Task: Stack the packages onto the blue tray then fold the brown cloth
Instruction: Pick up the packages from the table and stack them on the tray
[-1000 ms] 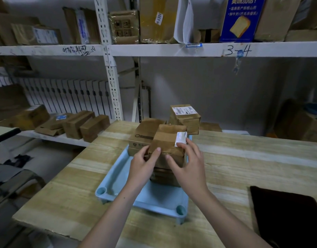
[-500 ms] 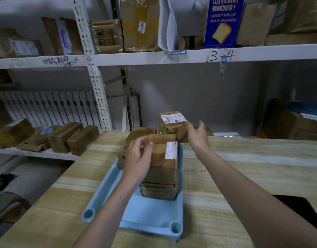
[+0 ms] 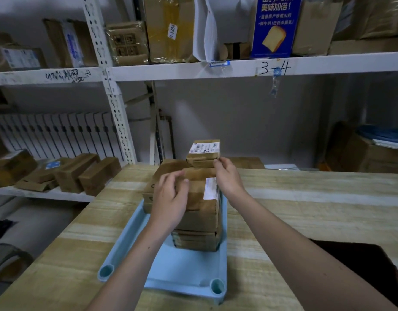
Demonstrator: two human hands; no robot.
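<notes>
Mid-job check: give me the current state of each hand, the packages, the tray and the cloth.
Left hand: resting on the near stack, fingers relaxed.
Right hand: gripping the labelled package.
Labelled package: behind the stacks, held.
Near stack: on the tray.
Blue tray: on the table.
Brown cloth: flat, unfolded.

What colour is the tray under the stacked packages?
Light blue. The tray shows best in the head view, the only one.

A single head-worn wide-angle view looks forward and slightly down over the wooden table (image 3: 305,212), close above the blue tray (image 3: 184,272), facing white shelving (image 3: 216,68) behind.
</notes>
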